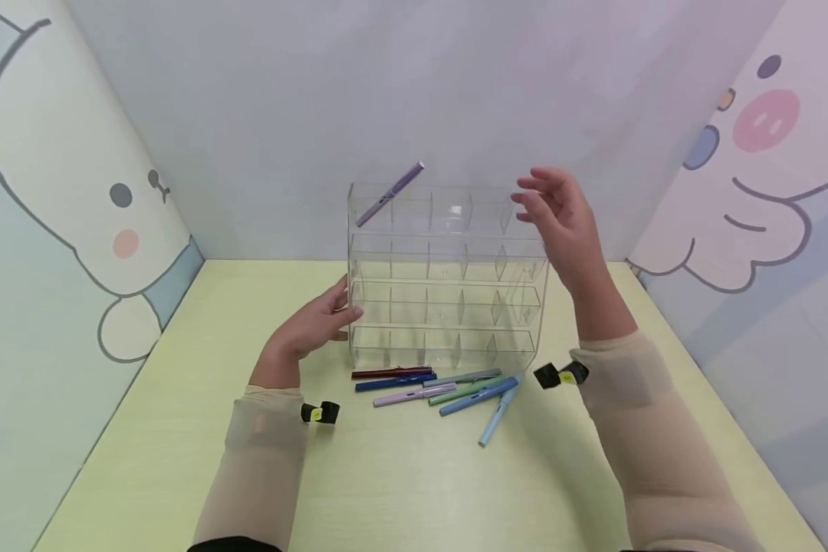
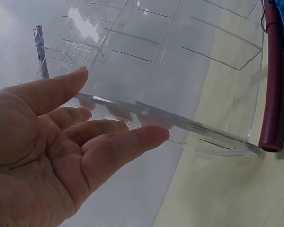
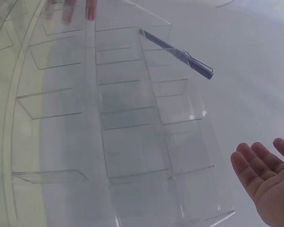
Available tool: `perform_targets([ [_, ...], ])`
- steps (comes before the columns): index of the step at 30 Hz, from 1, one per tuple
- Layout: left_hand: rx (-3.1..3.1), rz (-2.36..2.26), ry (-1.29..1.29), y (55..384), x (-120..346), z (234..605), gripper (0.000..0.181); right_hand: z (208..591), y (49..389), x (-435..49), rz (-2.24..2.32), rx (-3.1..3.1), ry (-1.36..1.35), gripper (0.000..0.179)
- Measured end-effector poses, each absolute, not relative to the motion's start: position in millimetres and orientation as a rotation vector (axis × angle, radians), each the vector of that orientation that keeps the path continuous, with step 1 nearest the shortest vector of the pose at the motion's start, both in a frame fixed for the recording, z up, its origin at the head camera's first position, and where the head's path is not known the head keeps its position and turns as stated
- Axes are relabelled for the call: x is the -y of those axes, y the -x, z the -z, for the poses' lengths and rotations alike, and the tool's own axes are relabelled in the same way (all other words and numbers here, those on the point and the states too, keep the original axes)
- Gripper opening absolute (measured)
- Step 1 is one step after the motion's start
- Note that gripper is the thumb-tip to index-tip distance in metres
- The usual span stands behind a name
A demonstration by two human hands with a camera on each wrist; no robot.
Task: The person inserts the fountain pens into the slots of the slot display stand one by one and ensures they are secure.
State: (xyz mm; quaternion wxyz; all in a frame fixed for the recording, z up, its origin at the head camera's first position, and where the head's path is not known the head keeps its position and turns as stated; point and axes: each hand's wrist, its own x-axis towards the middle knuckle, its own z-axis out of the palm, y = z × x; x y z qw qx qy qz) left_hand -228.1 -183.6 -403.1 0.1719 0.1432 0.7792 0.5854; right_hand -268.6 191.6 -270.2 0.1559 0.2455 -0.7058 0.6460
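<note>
A clear acrylic pen rack (image 1: 445, 310) with stepped rows of compartments stands upright on the table. At its left side is my left hand (image 1: 317, 318), the thumb by the front edge and the loosely extended fingers (image 2: 128, 146) right against the side panel. My right hand (image 1: 559, 222) is raised beside the top right corner, holding nothing, its fingers slightly bent. A purple pen (image 1: 390, 195) leans to the right in the top left compartment. In the right wrist view, the same pen (image 3: 177, 54) lies across the top row, away from the right hand (image 3: 270, 182).
Several pens lie in front of the rack: dark red (image 1: 389, 373), dark blue (image 1: 395, 382), lilac (image 1: 414, 395), grey-blue (image 1: 462, 377), green (image 1: 464, 391), blue (image 1: 478, 397) and light blue (image 1: 499, 414). Cartoon-printed walls (image 1: 359, 92) enclose the pale yellow table (image 1: 386, 483).
</note>
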Motion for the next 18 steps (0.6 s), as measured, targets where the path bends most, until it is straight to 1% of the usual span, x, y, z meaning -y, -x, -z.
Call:
perform_targets([
  [8,-2.196,-1.672,-0.398,228,186,400,0.073,308,231,-217,-1.856,1.959,-0.775,0.041],
  [13,-2.176,-1.684,-0.404,226,188,399,0.071,325,212,-227,-1.85,2.015,-0.746,0.042],
  [18,-2.176,-1.69,-0.417,227,189,398,0.069,333,199,-231,-1.782,2.142,-0.685,0.04],
])
